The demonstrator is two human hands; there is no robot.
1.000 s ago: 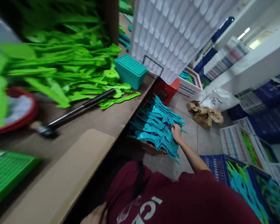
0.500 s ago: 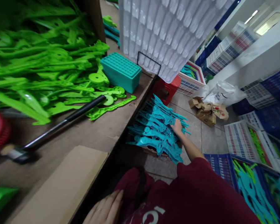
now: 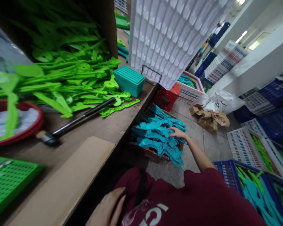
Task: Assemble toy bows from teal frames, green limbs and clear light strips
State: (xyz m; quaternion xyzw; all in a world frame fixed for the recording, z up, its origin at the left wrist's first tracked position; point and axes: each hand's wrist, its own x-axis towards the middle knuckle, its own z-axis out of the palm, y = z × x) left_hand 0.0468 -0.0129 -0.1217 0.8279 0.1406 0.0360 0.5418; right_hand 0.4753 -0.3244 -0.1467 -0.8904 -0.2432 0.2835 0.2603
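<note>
I count one right hand at centre over uncountable teal pieces, one left hand at bottom, can't tell either grip, one hammer mid-left.

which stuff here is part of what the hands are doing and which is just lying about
Part of the job, it seems:
- blue parts, with the right hand at them
- box under them

Just lying about, it seems:
- green parts
- hammer
- teal basket
- red basket
- white bag
</note>
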